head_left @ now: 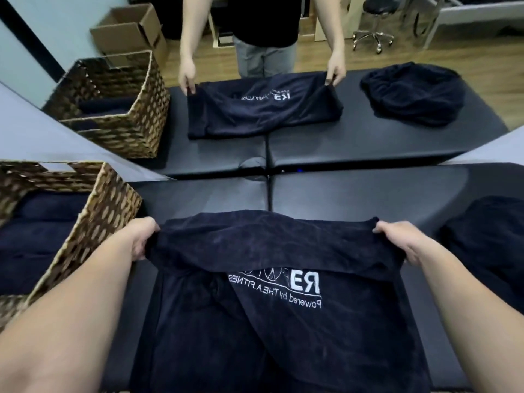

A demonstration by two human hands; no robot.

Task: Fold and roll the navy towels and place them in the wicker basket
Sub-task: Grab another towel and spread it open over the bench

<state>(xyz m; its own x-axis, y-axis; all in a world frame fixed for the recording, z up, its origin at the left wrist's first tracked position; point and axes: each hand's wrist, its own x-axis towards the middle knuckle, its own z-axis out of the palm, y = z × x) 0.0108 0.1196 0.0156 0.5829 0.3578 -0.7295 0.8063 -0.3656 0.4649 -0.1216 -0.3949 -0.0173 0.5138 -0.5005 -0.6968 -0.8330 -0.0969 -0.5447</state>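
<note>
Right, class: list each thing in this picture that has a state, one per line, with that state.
Towel with lettering: partly folded, its far edge lifted.
Left hand: grips the towel's left corner.
Right hand: grips its right corner.
Wicker basket: open, navy towels inside.
Towel pile: crumpled, unfolded.

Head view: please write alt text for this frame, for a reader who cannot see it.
Both hands, left hand and right hand, grip the far edge of a navy towel with white lettering, folding it over on a black padded table. A wicker basket at left holds rolled navy towels; a heap of unfolded towels lies at right. A mirror behind reflects the scene.
</note>
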